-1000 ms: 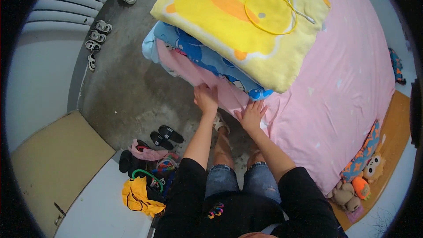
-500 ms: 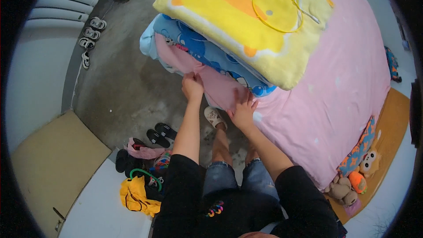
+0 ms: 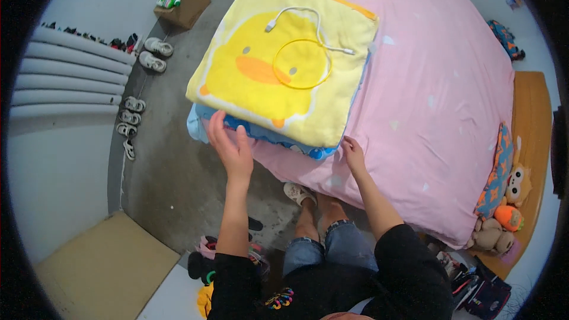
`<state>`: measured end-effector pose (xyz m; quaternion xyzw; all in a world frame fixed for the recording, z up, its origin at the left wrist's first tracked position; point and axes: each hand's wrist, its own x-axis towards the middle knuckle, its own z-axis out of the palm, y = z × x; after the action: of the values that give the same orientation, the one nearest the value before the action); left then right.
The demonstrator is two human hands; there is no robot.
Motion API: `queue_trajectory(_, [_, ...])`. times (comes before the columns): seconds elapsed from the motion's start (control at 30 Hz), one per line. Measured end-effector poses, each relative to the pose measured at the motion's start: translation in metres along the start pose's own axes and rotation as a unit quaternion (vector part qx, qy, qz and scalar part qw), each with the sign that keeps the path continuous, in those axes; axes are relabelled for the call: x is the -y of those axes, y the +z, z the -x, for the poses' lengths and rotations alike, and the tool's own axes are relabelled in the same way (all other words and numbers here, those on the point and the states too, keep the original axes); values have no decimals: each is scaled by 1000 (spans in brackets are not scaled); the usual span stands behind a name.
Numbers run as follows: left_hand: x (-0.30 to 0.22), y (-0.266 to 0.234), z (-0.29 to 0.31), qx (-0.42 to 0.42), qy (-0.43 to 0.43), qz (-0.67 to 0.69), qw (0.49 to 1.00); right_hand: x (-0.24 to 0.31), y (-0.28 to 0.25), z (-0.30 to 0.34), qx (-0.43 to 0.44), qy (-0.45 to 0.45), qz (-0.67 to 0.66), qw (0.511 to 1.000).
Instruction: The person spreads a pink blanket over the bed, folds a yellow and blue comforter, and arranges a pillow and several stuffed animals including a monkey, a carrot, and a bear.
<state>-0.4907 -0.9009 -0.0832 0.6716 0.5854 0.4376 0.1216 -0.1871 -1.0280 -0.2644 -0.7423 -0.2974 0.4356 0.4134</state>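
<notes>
A folded yellow blanket (image 3: 237,92) with a duck face lies on top of a folded blue patterned quilt (image 3: 320,153), stacked at the near left part of the pink-covered bed (image 3: 415,112). On the yellow blanket rest a white cable (image 3: 319,26) and a thin yellow ring (image 3: 281,83). My left hand (image 3: 232,151) is at the stack's near left edge, its fingers spread and holding nothing. At the near right corner of the stack, my right hand (image 3: 354,157) has its fingers slightly bent and apart, close to the quilt's edge; whether they touch it I cannot tell.
Several shoes (image 3: 130,117) line the wall by a white radiator (image 3: 77,80). A cardboard box (image 3: 192,6) stands farther back. Stuffed toys (image 3: 492,237) and a patterned cushion (image 3: 496,172) sit by the wooden headboard (image 3: 527,106). Bags and clothes lie on the floor at lower left.
Both hands have left the pink bed cover at the near edge and moved up to the stack's near corners. My left fingers have opened. The view has shifted, showing the whole yellow blanket.
</notes>
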Motion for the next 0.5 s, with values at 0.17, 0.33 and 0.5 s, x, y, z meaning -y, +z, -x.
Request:
queue_trajectory(0.17, [-46,33,-47,145,112,-50,982,40,5,-36,45,107,-185,976])
queue_trajectory(0.33, [-48,54,-51,341,56,-251,904,118,23,-53,-2,88,-199,976])
queue_trajectory(0.5, [-64,46,-81,408,82,-249,874,96,48,-112,-111,-106,-35,988])
